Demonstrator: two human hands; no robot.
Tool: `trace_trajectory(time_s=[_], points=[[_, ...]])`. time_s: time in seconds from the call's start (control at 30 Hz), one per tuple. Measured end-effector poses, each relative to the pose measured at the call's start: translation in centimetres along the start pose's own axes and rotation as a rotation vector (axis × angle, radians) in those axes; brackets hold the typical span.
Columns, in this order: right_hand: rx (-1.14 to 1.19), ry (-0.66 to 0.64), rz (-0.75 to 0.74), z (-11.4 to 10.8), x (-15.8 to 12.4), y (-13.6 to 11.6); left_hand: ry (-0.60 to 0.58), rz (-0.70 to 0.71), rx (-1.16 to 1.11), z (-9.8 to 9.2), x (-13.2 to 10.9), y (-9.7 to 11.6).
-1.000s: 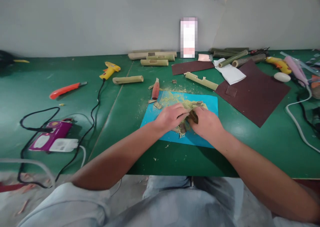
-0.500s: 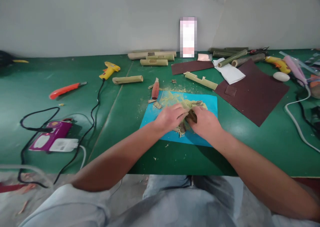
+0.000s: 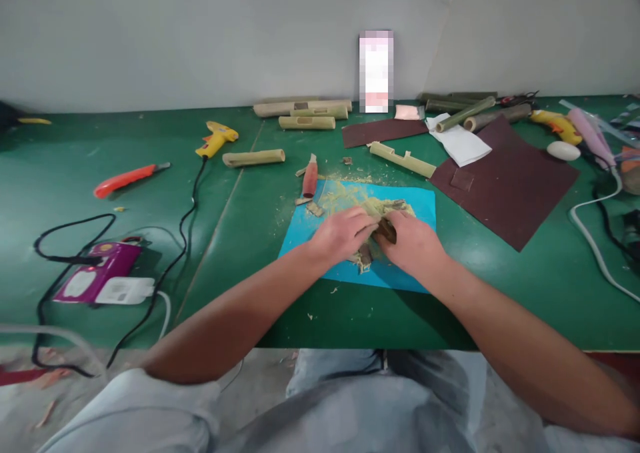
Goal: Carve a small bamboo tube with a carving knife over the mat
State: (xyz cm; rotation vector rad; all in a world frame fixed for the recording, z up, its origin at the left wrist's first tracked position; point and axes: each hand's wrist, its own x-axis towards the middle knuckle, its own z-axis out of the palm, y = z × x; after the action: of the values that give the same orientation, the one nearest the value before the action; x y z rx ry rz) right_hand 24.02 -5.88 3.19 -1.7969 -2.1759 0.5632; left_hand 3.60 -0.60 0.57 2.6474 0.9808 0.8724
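Both my hands meet over a blue sheet (image 3: 415, 203) covered with pale green shavings (image 3: 350, 196). My left hand (image 3: 340, 233) is closed on a small bamboo piece (image 3: 365, 256), mostly hidden under the fingers. My right hand (image 3: 413, 240) is closed on a folded dark brown scrap of sandpaper (image 3: 387, 230) pressed against that piece. A red-handled knife (image 3: 311, 176) lies just beyond the sheet's far left corner.
Bamboo tubes (image 3: 254, 158) (image 3: 403, 160) lie at the back of the green table (image 3: 75, 173). Large sandpaper sheets (image 3: 505, 186), white paper (image 3: 463, 145) and a glue gun (image 3: 555, 125) sit right. On the left lie a yellow glue gun (image 3: 216, 140), an orange cutter (image 3: 125, 181), a purple device (image 3: 97, 280) and cables.
Hands stay together on the blue sheet; my right hand with the sandpaper shifts very slightly back and forth against the bamboo piece. Nothing else moved.
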Motion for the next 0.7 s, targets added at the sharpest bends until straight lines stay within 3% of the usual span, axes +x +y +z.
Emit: trace_trajectory(time_s=[0.13, 0.47, 0.7], points=[[0.006, 0.010, -0.010, 0.02, 0.01, 0.05, 0.055, -0.040, 0.006, 0.24, 0.07, -0.13], [0.022, 0.023, -0.016, 0.27, 0.10, 0.21, 0.014, -0.033, -0.002, 0.02, 0.27, -0.23], [0.019, 0.011, -0.004, 0.15, 0.13, 0.23, 0.051, -0.010, -0.015, 0.01, 0.38, -0.38]])
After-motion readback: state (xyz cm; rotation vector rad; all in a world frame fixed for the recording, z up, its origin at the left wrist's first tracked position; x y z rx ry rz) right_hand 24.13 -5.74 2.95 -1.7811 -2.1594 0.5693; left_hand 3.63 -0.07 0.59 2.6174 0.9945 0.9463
